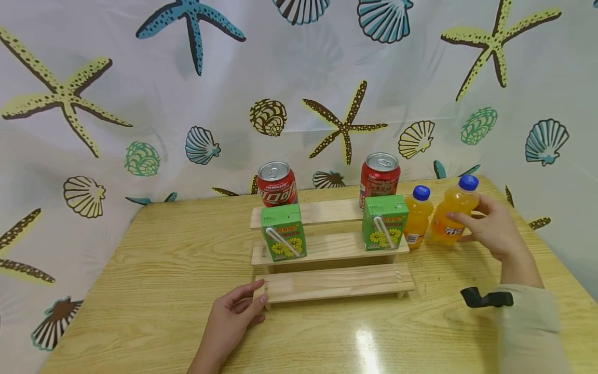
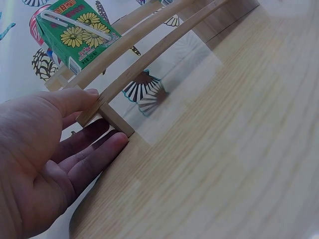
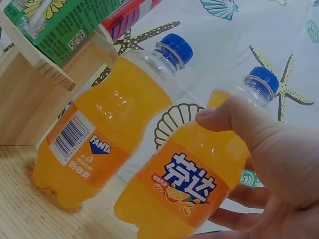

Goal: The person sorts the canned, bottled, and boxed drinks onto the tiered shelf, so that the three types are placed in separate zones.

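My right hand (image 1: 499,228) grips an orange soda bottle (image 3: 174,184) with a blue cap, thumb across its near side. The bottle tilts a little in the head view. Just left of it a second orange soda bottle (image 1: 417,221) stands beside the right end of a three-step wooden shelf (image 1: 334,284). My left hand (image 1: 235,317) holds the left end of the lowest step, thumb on the board and fingers by its leg (image 2: 117,119). Two green drink cartons (image 1: 283,234) with white straws stand on the middle step, and two red soda cans (image 1: 277,191) on the top one.
A wood-grain table (image 1: 182,244) carries everything. Behind it hangs a pale cloth (image 1: 224,83) printed with starfish and shells. A black strap end (image 1: 486,298) sticks out from the right sleeve (image 1: 528,322).
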A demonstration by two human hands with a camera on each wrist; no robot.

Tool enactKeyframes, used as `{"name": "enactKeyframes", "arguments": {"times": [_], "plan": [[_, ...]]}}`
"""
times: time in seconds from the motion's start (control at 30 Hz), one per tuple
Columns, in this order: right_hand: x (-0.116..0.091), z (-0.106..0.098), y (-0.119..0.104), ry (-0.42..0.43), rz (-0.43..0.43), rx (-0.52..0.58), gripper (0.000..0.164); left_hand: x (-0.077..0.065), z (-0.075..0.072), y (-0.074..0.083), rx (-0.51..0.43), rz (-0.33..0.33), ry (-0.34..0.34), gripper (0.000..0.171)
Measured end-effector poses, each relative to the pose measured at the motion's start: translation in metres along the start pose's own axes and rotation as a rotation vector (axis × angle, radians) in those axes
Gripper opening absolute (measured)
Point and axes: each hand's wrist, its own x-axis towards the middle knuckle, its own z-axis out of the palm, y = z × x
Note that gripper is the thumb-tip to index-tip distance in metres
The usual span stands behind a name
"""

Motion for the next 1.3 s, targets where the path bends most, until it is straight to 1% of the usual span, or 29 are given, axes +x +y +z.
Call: {"name": "enactKeyframes", "arguments": {"times": [0.3,0.57,1.03,1.3], "plan": [[-0.005,-0.007,-0.009,0.044,-0.029,-0.048,0.064,0.000,0.000,0.000,0.001,0.000,0.002,0.041],[-0.012,-0.013,-0.020,0.040,-0.086,-0.050,0.057,0.001,0.000,-0.001,0.001,-0.004,0.006,0.041],[-0.020,-0.017,-0.032,0.029,-0.127,-0.051,0.055,0.002,0.000,-0.002,0.004,-0.014,0.008,0.042],[-0.024,-0.019,-0.038,0.003,-0.131,-0.046,0.053,0.001,0.001,-0.002,0.001,-0.010,0.009,0.042]]}}
